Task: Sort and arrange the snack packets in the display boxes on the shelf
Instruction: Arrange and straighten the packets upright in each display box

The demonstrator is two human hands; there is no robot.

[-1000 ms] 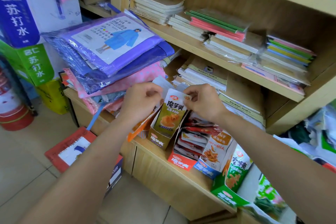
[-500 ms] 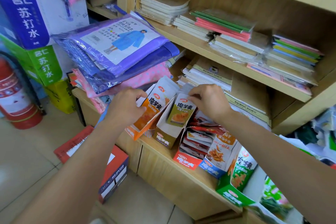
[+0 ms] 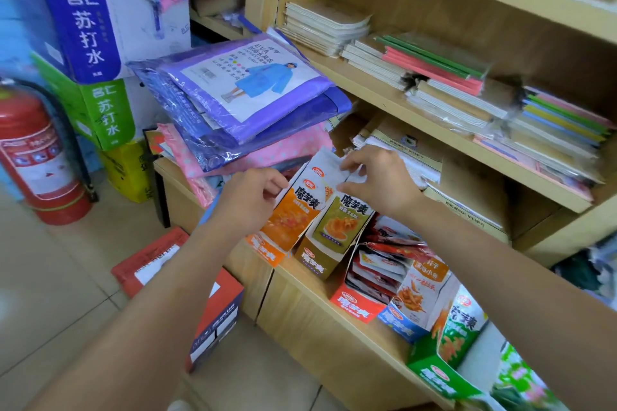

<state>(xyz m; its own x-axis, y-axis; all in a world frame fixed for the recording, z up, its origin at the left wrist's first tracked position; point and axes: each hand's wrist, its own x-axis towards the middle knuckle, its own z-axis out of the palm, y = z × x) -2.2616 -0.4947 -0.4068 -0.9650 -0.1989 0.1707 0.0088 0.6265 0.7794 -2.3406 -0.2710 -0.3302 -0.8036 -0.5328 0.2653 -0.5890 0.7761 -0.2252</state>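
A row of snack display boxes stands along the front of the low wooden shelf [image 3: 337, 337]. At the left is an orange box [image 3: 287, 223]; my left hand [image 3: 248, 198] pinches the left edge of its raised flap. Beside it stands an olive-brown box [image 3: 337, 230]; my right hand [image 3: 379, 180] grips the top of its flap, fingers curled over the white upper edge. To the right follow a red box [image 3: 359, 305] full of red and white snack packets [image 3: 384, 264], a blue box [image 3: 412, 314] and a green box [image 3: 447, 364].
Bagged purple and pink raincoats [image 3: 247, 100] are piled just behind and left of the orange box. Notebooks [image 3: 434, 77] fill the upper shelves. A fire extinguisher [image 3: 36, 157], stacked cartons [image 3: 83, 30] and a red-and-blue box [image 3: 207, 307] on the floor stand at the left.
The orange box's flap has come up upright beside the olive one. My left hand has moved right onto its edge; my right hand stays on the olive flap.
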